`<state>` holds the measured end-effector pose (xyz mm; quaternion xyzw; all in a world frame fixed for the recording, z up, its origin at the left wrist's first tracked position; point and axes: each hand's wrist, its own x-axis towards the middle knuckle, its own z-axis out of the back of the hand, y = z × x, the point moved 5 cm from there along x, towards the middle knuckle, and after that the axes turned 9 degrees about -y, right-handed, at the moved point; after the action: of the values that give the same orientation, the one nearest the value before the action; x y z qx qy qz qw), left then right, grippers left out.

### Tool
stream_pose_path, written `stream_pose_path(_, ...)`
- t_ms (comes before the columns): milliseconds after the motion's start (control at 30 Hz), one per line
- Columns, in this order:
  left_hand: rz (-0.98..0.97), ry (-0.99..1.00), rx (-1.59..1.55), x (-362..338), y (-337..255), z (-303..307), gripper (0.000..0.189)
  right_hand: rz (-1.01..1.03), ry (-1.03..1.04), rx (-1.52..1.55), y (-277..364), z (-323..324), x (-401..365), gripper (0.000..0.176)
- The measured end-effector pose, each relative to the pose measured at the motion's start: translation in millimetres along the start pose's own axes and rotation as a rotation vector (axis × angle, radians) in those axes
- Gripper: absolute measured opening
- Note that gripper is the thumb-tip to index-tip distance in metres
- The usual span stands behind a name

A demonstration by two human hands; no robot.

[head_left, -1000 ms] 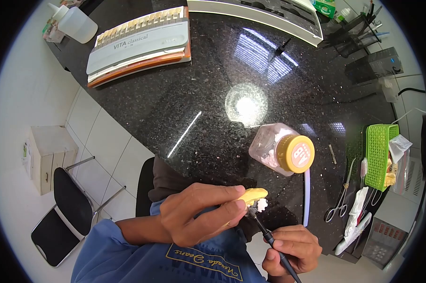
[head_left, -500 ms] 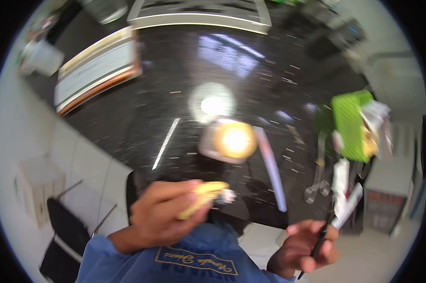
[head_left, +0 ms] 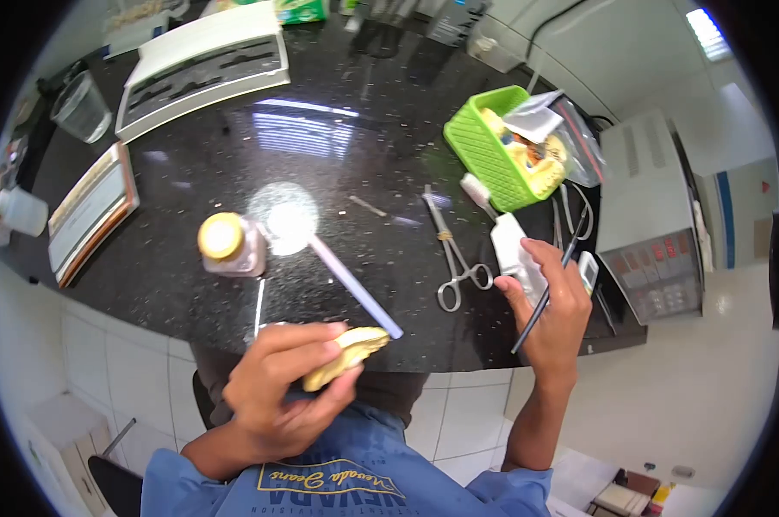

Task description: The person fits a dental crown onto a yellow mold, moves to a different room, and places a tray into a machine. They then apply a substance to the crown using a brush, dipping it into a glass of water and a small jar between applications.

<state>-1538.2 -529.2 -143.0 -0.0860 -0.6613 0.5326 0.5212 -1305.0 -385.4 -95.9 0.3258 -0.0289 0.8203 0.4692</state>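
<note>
My left hand (head_left: 290,388) pinches a yellow dental cast (head_left: 345,357) near the counter's front edge. On the right, my right hand (head_left: 555,310) holds a thin dark tool (head_left: 545,297) between its fingers, its lower tip pointing down-left. Beside that hand lie a white tube or packet (head_left: 517,254) and a toothbrush (head_left: 477,191). Steel forceps with ring handles (head_left: 450,258) rest to the left of them. A pale lilac strip (head_left: 355,287) lies just above the cast. Farther left stands a jar with a yellow lid (head_left: 233,246).
A green basket (head_left: 480,155) of yellow casts and plastic bags stands at the right, by a grey-white cabinet (head_left: 652,233). At the back left are a white-framed case (head_left: 204,73), a clear cup (head_left: 81,108) and a framed box (head_left: 94,215).
The view has swung right, so the counter items appear farther left. My right hand has risen from below the counter edge to beside the white tube, still holding the dark tool.
</note>
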Motion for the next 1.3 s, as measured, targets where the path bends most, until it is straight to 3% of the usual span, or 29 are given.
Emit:
stream_pose_path(133,-0.056,0.020,0.011,5,-6,-6,0.044,-0.071,0.137,-0.040,-7,-19,2,0.031)
stream_pose_path(300,-0.081,-0.007,0.016,5,-9,-8,0.042,-0.070,0.040,0.028,0,-7,-3,0.026)
stream_pose_path(367,-0.073,-0.003,0.005,5,-9,-9,0.042,0.034,-0.101,0.125,18,5,-6,0.033)
stream_pose_path(500,-0.005,-0.028,-0.035,6,-12,-15,0.037,0.059,-0.157,0.209,45,16,-19,0.037)
stream_pose_path(767,0.022,-0.016,-0.027,5,-16,-15,0.035,0.198,-0.074,0.511,81,9,-41,0.053)
stream_pose_path(1000,0.016,-0.008,-0.018,4,-19,-12,0.036,0.318,0.014,0.447,96,3,-44,0.044)
stream_pose_path(1233,0.019,-0.022,-0.050,4,-19,-8,0.035,0.389,0.067,0.383,106,4,-39,0.050)
stream_pose_path(1300,-0.040,0.070,-0.042,3,-19,-8,0.042,0.396,0.071,0.389,106,3,-38,0.051)
